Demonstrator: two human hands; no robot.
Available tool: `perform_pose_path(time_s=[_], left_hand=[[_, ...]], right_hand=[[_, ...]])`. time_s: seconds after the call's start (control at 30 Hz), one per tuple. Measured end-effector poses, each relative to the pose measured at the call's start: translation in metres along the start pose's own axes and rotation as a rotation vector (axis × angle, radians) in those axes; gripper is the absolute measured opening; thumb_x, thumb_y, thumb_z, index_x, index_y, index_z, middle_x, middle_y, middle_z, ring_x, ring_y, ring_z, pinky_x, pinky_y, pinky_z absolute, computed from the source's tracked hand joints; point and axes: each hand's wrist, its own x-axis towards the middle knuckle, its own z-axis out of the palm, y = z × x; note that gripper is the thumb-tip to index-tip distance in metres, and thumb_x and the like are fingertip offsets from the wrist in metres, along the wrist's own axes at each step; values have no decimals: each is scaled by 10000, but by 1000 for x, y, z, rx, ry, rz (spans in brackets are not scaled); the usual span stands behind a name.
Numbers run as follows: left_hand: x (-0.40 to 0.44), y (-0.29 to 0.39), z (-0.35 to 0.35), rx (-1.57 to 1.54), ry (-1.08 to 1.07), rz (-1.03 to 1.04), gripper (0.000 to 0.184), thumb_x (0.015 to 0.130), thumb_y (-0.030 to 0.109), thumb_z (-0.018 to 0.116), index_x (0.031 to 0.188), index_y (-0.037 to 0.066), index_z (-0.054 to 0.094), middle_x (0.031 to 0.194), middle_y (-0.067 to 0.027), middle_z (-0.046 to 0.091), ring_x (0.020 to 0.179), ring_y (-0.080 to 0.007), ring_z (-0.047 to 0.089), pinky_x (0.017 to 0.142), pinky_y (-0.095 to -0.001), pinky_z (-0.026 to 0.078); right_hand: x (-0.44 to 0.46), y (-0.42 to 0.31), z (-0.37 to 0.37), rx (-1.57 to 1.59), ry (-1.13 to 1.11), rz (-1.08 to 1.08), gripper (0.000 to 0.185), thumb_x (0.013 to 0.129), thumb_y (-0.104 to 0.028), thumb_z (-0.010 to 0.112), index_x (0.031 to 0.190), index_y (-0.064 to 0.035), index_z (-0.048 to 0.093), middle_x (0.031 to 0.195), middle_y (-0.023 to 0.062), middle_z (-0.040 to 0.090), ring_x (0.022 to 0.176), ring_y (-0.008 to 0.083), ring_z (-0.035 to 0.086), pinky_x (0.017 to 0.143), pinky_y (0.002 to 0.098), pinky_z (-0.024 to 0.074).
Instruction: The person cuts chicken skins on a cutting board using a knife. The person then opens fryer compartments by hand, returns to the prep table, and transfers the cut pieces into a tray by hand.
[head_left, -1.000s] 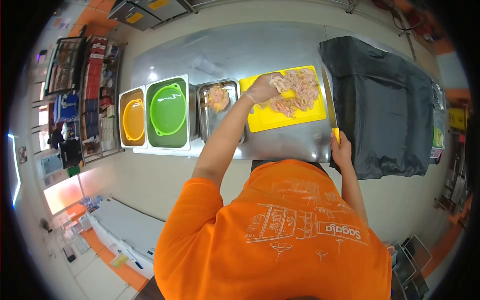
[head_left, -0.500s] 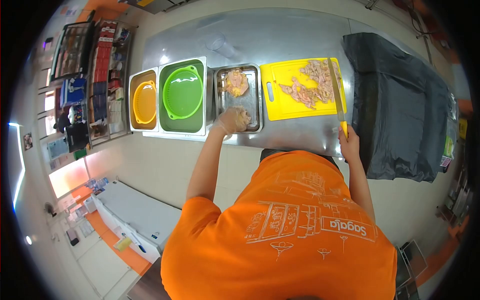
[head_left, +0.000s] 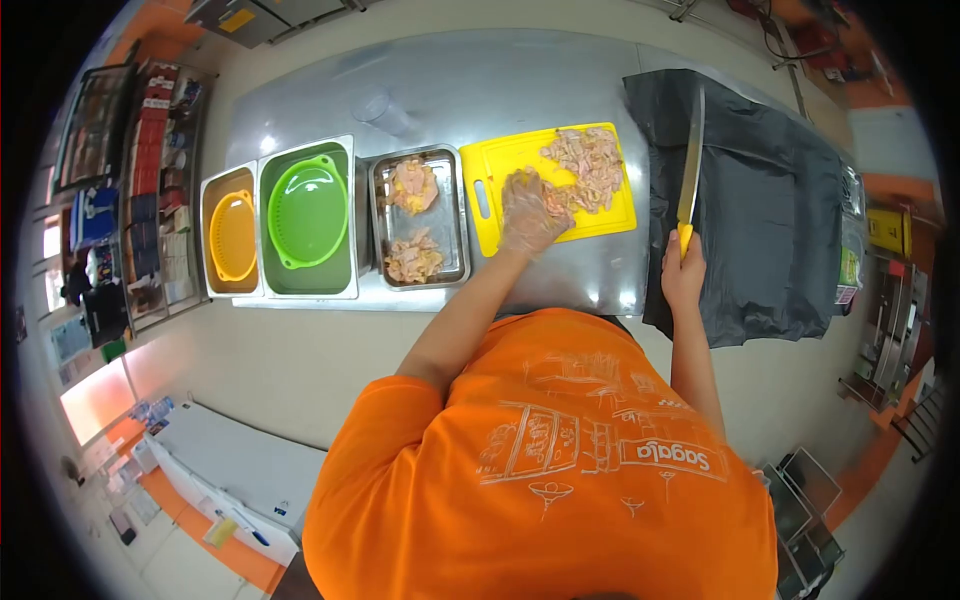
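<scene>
My left hand [head_left: 531, 215], in a clear plastic glove, lies on the yellow cutting board [head_left: 485, 160] with its fingers over some of the cut raw meat [head_left: 592, 165]. My right hand [head_left: 683, 268] is closed round the yellow handle of a long knife [head_left: 692, 165], whose blade points away over the black plastic sheet [head_left: 770, 230]. Left of the board stands a metal tray [head_left: 455, 262] holding two separate piles of meat, one at the far end [head_left: 413, 186] and one at the near end [head_left: 413, 257].
Two metal containers stand left of the tray, one with a green basket [head_left: 307, 212], one with an orange basket [head_left: 233, 236]. A clear cup [head_left: 380, 112] lies behind the tray on the steel table [head_left: 480, 75]. Packages [head_left: 850, 255] edge the black sheet.
My left hand has moved from the tray to the meat on the board, and a second pile now shows in the tray. The knife has shifted right, off the board.
</scene>
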Motion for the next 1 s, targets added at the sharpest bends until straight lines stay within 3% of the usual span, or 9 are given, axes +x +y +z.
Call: perform_pose_path(time_s=[0.03, 0.13, 0.23, 0.33, 0.43, 0.47, 0.83, 0.93, 1.0], left_hand=[[0, 4, 4, -22, 3, 33, 1079, 747, 539, 826, 1500, -78, 359, 1499, -312, 411, 1442, -464, 326, 1236, -550, 207], [-11, 15, 14, -57, -14, 5, 1061, 713, 488, 865, 1488, -61, 392, 1500, -306, 393, 1437, -475, 322, 1229, -562, 206], [-19, 10, 23, -75, -2, 22, 1017, 738, 461, 855, 1511, -14, 396, 1524, -303, 357, 1447, -481, 300, 1216, -602, 200], [-19, 19, 18, 1, 78, -89, 946, 764, 443, 841, 1520, 51, 429, 1531, -281, 348, 1461, -475, 280, 1205, -633, 196], [-4, 21, 21, -29, 56, -93, 883, 770, 435, 831, 1500, 86, 477, 1530, -273, 349, 1446, -470, 305, 1189, -631, 220], [0, 19, 30, -11, 114, -53, 831, 772, 421, 825, 1466, 89, 511, 1507, -259, 375, 1427, -460, 329, 1172, -629, 240], [20, -8, 66, 208, 64, 261, 260, 838, 215, 726, 1046, 71, 666, 953, -123, 664, 922, -291, 681, 786, -459, 569], [32, -3, 32, 121, -95, 222, 277, 827, 182, 764, 1042, 39, 664, 933, -151, 683, 895, -281, 708, 749, -424, 590], [43, 4, 0, -353, -258, -59, 283, 862, 202, 742, 1071, 30, 660, 927, -164, 709, 896, -295, 722, 774, -410, 587]], right_hand=[[7, -4, -2, -14, 28, 2, 299, 1054, -281, 586, 985, 10, 569, 680, 186, 645, 612, 370, 674, 559, 470, 479], [21, 2, 9, -118, -135, -87, 322, 1041, -291, 586, 1028, 31, 597, 797, 265, 685, 754, 478, 678, 629, 517, 495], [40, -39, -7, -281, -748, -206, 294, 1008, -246, 615, 1044, 45, 612, 884, 307, 686, 932, 508, 658, 779, 541, 508], [48, -2, 16, -173, -281, -135, 305, 1020, -258, 612, 984, 45, 605, 830, 273, 692, 782, 442, 697, 677, 491, 523], [63, -21, 4, 15, 14, 183, 329, 1037, -281, 602, 908, 22, 587, 718, 171, 667, 600, 272, 672, 563, 401, 502], [64, -22, 1, 153, 52, 165, 339, 1046, -286, 600, 857, -7, 566, 642, 67, 599, 528, 132, 593, 500, 325, 460], [11, -8, -5, 108, -193, 246, 302, 1036, -250, 622, 849, -20, 564, 600, 29, 548, 496, 116, 532, 473, 309, 415], [3, 0, -1, 131, -188, 267, 285, 1036, -240, 621, 853, -30, 566, 599, 20, 542, 492, 105, 518, 457, 298, 398], [4, -1, -1, 140, -201, 267, 273, 1042, -244, 613, 868, -41, 558, 610, 5, 528, 490, 91, 500, 443, 282, 390]])
